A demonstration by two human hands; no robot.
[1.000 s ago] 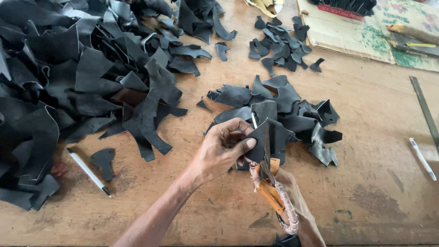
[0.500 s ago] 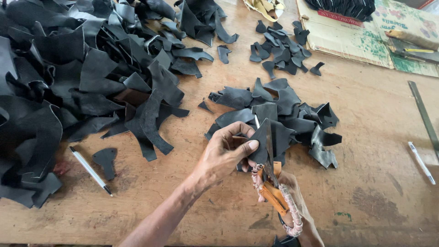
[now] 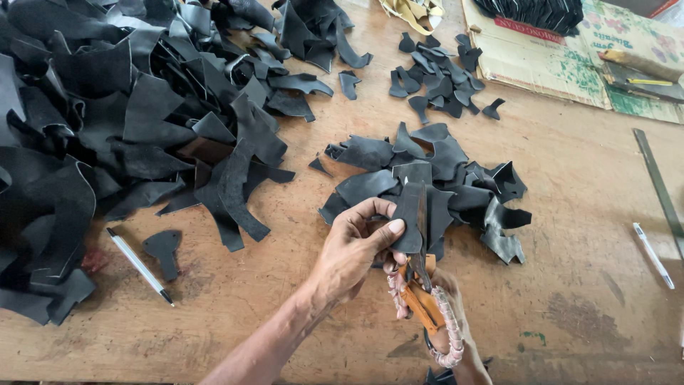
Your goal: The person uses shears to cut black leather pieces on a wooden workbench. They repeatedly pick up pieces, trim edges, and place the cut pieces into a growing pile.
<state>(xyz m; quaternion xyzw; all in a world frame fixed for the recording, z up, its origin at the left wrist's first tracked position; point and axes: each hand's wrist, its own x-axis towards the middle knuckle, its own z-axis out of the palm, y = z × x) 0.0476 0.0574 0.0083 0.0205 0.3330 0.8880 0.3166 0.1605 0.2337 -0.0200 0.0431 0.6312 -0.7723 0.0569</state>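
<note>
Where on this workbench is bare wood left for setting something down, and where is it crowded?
Free: the strip between the middle scrap heap and the metal ruler, above the right-hand pen; also the near edge between the left-hand pen and the left hand. Crowded: the big black pile at left and the cardboard at top right.

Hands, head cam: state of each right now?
Left hand: pinching a black leather piece.
Right hand: gripping orange-handled scissors, mostly hidden.

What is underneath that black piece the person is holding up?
Under the black piece, pinched by the left hand, lie scissors in the right hand, and a pile of black scraps. The blade tips are covered.
</note>
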